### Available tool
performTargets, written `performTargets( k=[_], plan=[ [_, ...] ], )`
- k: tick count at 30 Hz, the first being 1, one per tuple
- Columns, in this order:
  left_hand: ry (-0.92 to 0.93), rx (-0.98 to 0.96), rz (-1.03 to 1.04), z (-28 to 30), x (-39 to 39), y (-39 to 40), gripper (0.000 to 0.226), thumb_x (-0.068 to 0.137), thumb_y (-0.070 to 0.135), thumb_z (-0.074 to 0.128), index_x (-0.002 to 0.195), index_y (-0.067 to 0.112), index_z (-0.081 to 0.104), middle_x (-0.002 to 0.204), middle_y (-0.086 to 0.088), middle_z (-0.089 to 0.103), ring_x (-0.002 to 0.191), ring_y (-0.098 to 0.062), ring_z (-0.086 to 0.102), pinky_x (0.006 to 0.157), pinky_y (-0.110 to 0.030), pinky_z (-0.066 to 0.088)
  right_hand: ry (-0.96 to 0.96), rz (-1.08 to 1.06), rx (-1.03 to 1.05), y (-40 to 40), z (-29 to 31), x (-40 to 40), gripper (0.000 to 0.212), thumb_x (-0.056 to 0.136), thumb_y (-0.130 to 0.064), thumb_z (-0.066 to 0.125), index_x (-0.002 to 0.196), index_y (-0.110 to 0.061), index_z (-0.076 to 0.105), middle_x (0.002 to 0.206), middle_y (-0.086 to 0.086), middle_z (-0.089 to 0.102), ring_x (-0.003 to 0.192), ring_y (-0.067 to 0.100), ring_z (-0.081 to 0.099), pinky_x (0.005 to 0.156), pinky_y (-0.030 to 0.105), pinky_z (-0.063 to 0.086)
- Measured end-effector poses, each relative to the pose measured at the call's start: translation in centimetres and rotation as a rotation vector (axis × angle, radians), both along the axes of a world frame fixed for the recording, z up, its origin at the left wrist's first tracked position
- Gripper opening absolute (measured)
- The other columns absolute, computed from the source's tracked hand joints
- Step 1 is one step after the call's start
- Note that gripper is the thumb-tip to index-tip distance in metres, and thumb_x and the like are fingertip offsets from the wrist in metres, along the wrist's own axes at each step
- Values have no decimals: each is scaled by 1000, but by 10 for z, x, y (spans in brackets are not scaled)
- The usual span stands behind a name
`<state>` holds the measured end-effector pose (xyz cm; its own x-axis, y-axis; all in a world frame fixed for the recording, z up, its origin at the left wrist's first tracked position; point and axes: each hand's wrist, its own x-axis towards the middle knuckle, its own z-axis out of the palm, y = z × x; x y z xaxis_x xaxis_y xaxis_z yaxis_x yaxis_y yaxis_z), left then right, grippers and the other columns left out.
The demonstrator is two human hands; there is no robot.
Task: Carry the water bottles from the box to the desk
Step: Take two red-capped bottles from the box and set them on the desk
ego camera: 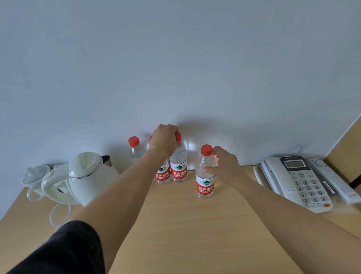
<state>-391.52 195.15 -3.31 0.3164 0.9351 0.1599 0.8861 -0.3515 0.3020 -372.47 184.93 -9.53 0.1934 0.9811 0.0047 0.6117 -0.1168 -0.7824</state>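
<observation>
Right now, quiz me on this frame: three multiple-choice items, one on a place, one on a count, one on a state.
1. Where is the phone?
A. right of the bottles
B. left of the kettle
C. on the floor

2. How many bottles stand on the desk?
A. two
B. four
C. six

3. The right hand is
A. flat on the desk
B. on the front bottle
C. on the phone

Key: 1 A, it lies at the desk's right edge. 2 B, three at the wall, one in front. 3 B, its fingers curl round the neck.

Soft, even, bluish daylight; faint shadows on the wall; wide-angle bending at edges.
</observation>
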Motion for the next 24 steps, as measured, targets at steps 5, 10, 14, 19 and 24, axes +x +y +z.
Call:
performTargets(
  k=[5, 10, 14, 19, 24],
  plan=[
    [28, -9, -3, 0, 1, 2, 31, 90, 24, 76, 117, 11, 69, 112, -10, 70, 103, -28, 65, 92, -39, 55, -15, 0, 28, 8, 3, -5, 40, 77, -19, 81, 84, -30, 43, 80, -13, 49, 76, 6, 49, 60, 18, 35],
    [43, -11, -11, -1, 0, 5, 32, 90, 25, 76, 118, 11, 68, 113, -10, 70, 104, -27, 64, 93, -39, 54, -34, -26, 64, 24, 4, -13, 35, 80, -17, 78, 102, -15, 52, 83, -11, 49, 83, 18, 49, 63, 24, 34],
    [43, -22, -22, -2, 0, 6, 29, 91, 23, 75, 116, 10, 69, 111, -11, 70, 102, -28, 65, 92, -40, 54, -9, -32, 87, 36, 6, -19, 35, 81, -16, 78, 108, -10, 56, 82, -13, 48, 85, 18, 50, 72, 25, 34],
    [42, -29, -23, -3, -1, 7, 29, 91, 22, 75, 116, 10, 69, 111, -11, 70, 102, -28, 65, 92, -40, 55, 11, -42, 122, 47, 5, -25, 32, 81, -14, 76, 100, -18, 51, 79, -16, 47, 81, 16, 50, 60, 13, 33],
    [29, -35, -24, -3, -1, 8, 27, 91, 21, 75, 115, 12, 69, 112, -10, 70, 103, -28, 65, 92, -41, 55, 15, -63, 173, 50, 3, -25, 34, 79, -10, 76, 94, -18, 46, 79, -15, 44, 86, 20, 48, 74, 27, 34]
  ],
)
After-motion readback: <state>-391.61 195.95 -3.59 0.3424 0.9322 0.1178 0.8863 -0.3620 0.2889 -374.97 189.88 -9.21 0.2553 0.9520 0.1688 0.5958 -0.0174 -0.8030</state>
